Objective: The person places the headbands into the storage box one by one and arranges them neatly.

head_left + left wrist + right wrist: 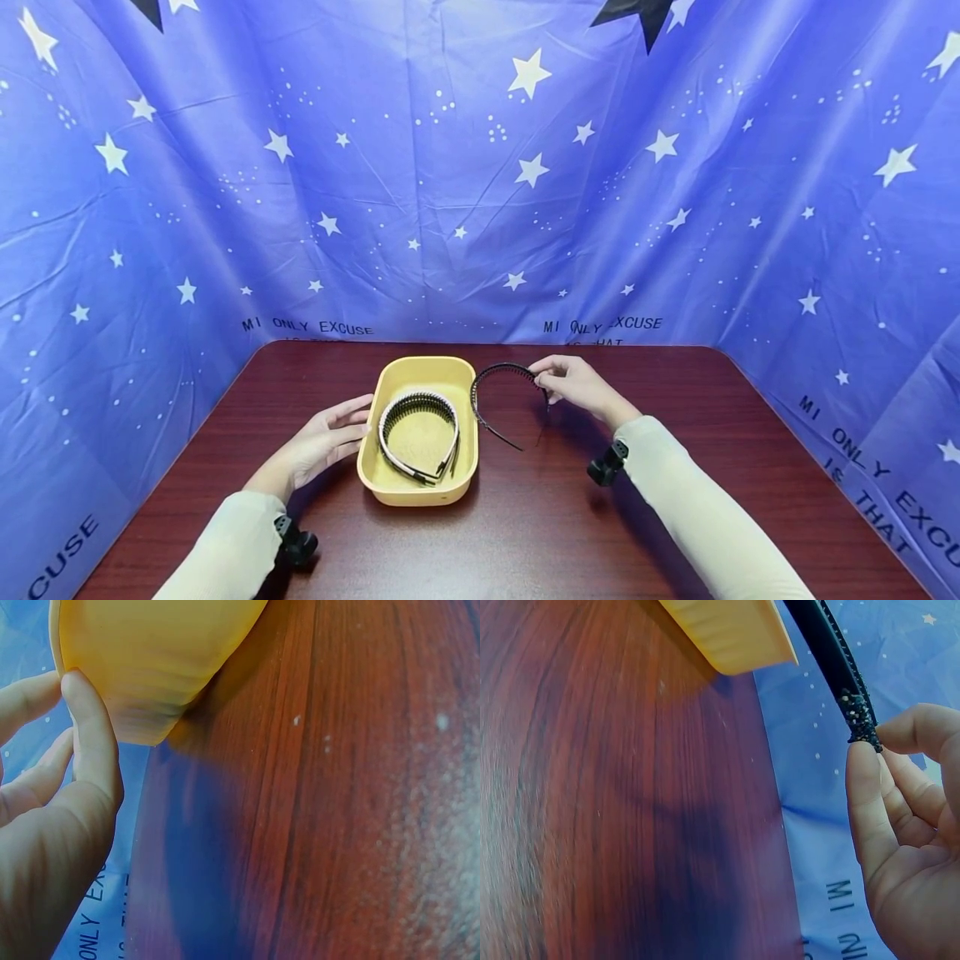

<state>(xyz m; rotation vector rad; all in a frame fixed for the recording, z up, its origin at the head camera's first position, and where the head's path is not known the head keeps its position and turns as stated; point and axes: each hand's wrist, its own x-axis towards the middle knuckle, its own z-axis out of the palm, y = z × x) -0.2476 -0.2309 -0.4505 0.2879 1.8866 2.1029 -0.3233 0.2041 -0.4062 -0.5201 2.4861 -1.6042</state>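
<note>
A yellow plastic basket [417, 497] sits mid-table, holding several headbands [418, 400], white and black, nested in a ring. My left hand [326, 437] is at the basket's left side, its fingers fairly straight. In the left wrist view the thumb and index fingertips [90, 712] touch the basket's outer wall [165, 645] near the rim. Off the basket's right side, my right hand [577, 385] pinches a thin black toothed headband [498, 367] between thumb and fingers. In the right wrist view, small dark beads cover part of this headband [859, 720] just at the fingertips.
The table [555, 533] has a dark red-brown wood-grain top. A blue cloth [465, 167] with white stars and printed lettering hangs behind it and on both sides. A small black wrist device [607, 463] is strapped on each sleeve.
</note>
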